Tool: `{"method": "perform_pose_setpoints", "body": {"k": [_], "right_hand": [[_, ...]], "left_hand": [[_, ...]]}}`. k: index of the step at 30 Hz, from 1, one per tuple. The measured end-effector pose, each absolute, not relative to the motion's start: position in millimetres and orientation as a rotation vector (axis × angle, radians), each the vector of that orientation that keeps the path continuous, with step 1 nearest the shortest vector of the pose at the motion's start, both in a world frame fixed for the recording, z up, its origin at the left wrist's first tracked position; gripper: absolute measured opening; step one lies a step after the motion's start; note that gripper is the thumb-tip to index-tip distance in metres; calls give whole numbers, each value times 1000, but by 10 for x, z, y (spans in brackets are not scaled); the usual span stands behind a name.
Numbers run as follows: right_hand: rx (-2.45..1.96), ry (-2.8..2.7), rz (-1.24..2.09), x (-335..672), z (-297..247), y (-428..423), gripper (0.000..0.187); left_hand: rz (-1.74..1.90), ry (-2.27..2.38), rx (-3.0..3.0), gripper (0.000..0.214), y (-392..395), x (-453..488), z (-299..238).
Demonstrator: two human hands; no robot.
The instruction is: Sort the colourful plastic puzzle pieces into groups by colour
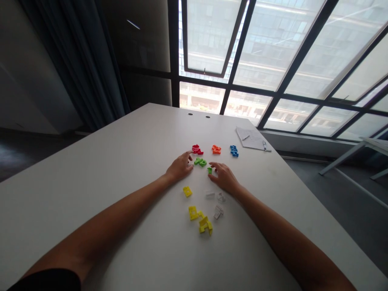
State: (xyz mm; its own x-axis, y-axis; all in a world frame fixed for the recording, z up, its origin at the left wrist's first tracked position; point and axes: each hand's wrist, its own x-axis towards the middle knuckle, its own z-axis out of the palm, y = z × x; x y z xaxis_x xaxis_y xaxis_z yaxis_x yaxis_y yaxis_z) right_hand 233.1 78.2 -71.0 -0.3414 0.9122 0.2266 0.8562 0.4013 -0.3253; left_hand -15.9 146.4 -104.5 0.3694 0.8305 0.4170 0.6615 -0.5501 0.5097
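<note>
Two light-green plastic pieces (200, 162) lie close together in the middle of the white table. My left hand (180, 166) rests just left of them, thumb and fingers spread, nothing between them. On the other side, my right hand (224, 176) has a small green plastic piece (209, 170) between its thumb and fingertips. Behind the green ones lies a cluster of red pieces (197, 150), near my left fingertips. Closer to me are yellow pieces, one alone (187, 191) and a group of yellow pieces (205, 224). Several whitish pieces (218, 211) lie below my right hand.
Orange pieces (216, 149) and blue pieces (234, 151) lie in small groups farther back on the table (127, 153). A sheet of paper (251, 138) with pens on it is near the right edge. Windows stand beyond the far edge, a dark curtain (79, 60) at left.
</note>
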Motion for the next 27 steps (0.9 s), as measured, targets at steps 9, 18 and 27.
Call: {"method": "perform_pose_setpoints", "body": {"k": [9, 18, 27], "right_hand": [[-1459, -2312, 201, 2369, -759, 783, 39], [-1335, -2313, 104, 2317, -846, 877, 25], [-1251, -2304, 78, 2222, -931, 995, 12]], "left_hand": [[857, 1241, 2348, 32, 1068, -369, -968], [811, 1251, 2347, 25, 1088, -291, -932], [791, 1200, 2371, 18, 1065, -294, -889]]}}
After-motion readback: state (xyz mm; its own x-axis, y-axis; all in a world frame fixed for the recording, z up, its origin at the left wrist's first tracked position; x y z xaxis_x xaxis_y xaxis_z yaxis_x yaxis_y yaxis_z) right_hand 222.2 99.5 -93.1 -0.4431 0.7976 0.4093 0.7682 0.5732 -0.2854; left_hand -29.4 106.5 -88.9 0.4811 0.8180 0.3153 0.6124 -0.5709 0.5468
